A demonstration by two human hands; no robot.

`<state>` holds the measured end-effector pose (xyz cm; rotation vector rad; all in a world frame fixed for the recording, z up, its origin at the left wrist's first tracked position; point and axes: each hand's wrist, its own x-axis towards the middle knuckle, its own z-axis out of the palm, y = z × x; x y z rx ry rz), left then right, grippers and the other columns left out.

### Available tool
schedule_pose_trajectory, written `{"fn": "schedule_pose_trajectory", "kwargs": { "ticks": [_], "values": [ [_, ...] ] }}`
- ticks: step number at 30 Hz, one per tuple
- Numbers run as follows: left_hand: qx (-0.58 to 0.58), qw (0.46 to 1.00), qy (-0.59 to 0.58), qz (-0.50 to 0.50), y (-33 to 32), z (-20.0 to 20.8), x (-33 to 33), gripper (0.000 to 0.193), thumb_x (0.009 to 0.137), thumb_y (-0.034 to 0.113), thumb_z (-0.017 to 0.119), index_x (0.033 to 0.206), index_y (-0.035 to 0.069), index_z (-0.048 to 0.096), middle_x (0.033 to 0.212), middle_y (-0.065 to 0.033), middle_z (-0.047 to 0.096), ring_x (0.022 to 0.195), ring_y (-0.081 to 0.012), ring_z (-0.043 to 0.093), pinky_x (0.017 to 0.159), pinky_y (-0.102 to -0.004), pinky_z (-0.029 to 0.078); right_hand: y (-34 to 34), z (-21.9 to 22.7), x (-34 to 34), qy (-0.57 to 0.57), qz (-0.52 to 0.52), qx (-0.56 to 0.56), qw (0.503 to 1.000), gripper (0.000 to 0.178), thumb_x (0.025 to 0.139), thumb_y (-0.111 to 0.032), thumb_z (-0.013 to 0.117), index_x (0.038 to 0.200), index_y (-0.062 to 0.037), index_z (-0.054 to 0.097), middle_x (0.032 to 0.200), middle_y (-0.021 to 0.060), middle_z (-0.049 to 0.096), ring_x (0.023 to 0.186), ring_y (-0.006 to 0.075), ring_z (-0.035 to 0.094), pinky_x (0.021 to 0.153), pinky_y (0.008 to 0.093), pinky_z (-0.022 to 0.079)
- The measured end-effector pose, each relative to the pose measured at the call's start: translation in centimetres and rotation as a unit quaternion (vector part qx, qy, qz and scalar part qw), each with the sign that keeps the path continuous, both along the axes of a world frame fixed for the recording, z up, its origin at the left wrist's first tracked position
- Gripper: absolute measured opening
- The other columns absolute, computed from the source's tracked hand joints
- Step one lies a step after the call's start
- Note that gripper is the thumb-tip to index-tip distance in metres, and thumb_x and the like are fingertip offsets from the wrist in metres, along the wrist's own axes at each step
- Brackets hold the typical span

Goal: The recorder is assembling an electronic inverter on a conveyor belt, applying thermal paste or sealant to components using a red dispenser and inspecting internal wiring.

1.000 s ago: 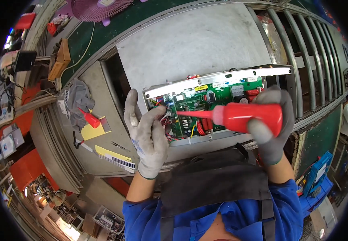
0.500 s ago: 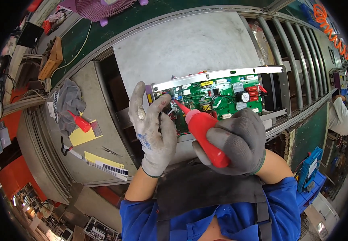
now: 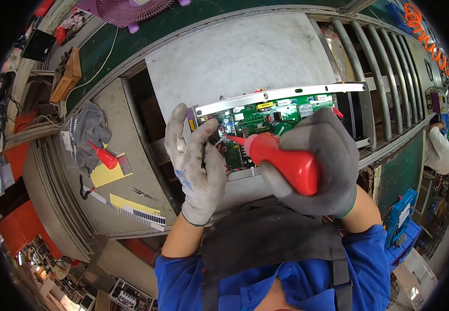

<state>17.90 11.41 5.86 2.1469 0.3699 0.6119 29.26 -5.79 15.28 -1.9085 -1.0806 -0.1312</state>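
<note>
In my right hand (image 3: 324, 160), in a grey glove, is a red squeeze bottle (image 3: 292, 161) with a tapered nozzle. Its tip points left, down at the parts on the left end of a green circuit board (image 3: 253, 122); whether it touches them I cannot tell. The board sits in a metal frame (image 3: 281, 95) with a pale, holed rail along its far side. My left hand (image 3: 196, 168), in a whitish glove with stains on a fingertip, is at the frame's left end. Its fingers are apart, and it holds nothing that I can see.
A second red bottle (image 3: 103, 155), a grey cloth (image 3: 90, 129), yellow sheets (image 3: 111, 174), label strips and tweezers (image 3: 144, 194) lie on the left bench. Metal rollers (image 3: 377, 78) run to the right. Beyond the grey plate (image 3: 235, 57) stands a purple fan (image 3: 131, 10).
My right hand has swung to the right and the bottle lies flatter, its nozzle tip slightly lower in the picture. My left hand has barely moved.
</note>
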Motion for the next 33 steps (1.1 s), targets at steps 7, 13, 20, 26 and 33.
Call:
{"fn": "schedule_pose_trajectory", "kwargs": {
  "ticks": [7,13,20,26,33],
  "values": [
    [0.009,1.0,-0.022,-0.011,0.3,0.0,0.0,0.051,0.071,-0.012,0.052,0.116,0.006,0.067,0.145,-0.0283,0.042,0.138,-0.0452,0.038,0.113,-0.052,0.034,1.2,0.4,-1.5,-0.064,0.027,-0.057,0.996,0.04,0.059,-0.018,0.082,0.094,-0.0083,0.064,0.083,0.0104,0.057,0.068,0.0295,0.061,0.055,0.038,0.048],
    [-0.009,0.999,-0.034,-0.016,0.3,-0.5,-0.1,0.05,0.072,-0.011,0.053,0.116,0.005,0.067,0.146,-0.0284,0.044,0.138,-0.0441,0.038,0.114,-0.0513,0.032,1.4,0.5,-1.0,-0.032,0.02,-0.058,0.998,0.039,0.06,-0.021,0.08,0.093,-0.0072,0.063,0.086,0.0108,0.058,0.069,0.0298,0.062,0.055,0.0386,0.048],
    [-0.013,0.999,-0.043,-0.015,0.3,-0.7,-0.1,0.045,0.073,-0.01,0.052,0.113,0.003,0.068,0.145,-0.028,0.045,0.137,-0.0436,0.04,0.113,-0.0514,0.033,1.5,0.2,-3.5,-0.09,0.013,-0.076,0.993,0.042,0.055,-0.021,0.078,0.093,-0.009,0.064,0.088,0.0094,0.057,0.067,0.0276,0.059,0.055,0.0378,0.047],
    [-0.012,0.999,-0.024,-0.017,-0.1,-0.3,0.0,0.043,0.078,-0.009,0.049,0.115,0.003,0.066,0.144,-0.0277,0.045,0.136,-0.0411,0.043,0.11,-0.0497,0.04,-0.9,-0.2,-3.0,0.013,-0.014,-0.021,1.0,0.034,0.063,-0.014,0.084,0.089,-0.0088,0.063,0.083,0.0096,0.058,0.068,0.0275,0.058,0.056,0.0376,0.045],
    [-0.075,0.996,-0.044,-0.014,-0.3,-0.6,0.1,0.044,0.08,-0.009,0.047,0.117,0.004,0.068,0.143,-0.0261,0.046,0.137,-0.037,0.043,0.108,-0.0454,0.042,-2.8,-1.7,-4.0,0.016,-0.062,0.022,0.998,0.039,0.064,-0.011,0.085,0.094,-0.0076,0.062,0.077,0.0086,0.055,0.062,0.0282,0.056,0.054,0.0376,0.046]
  ]
}}
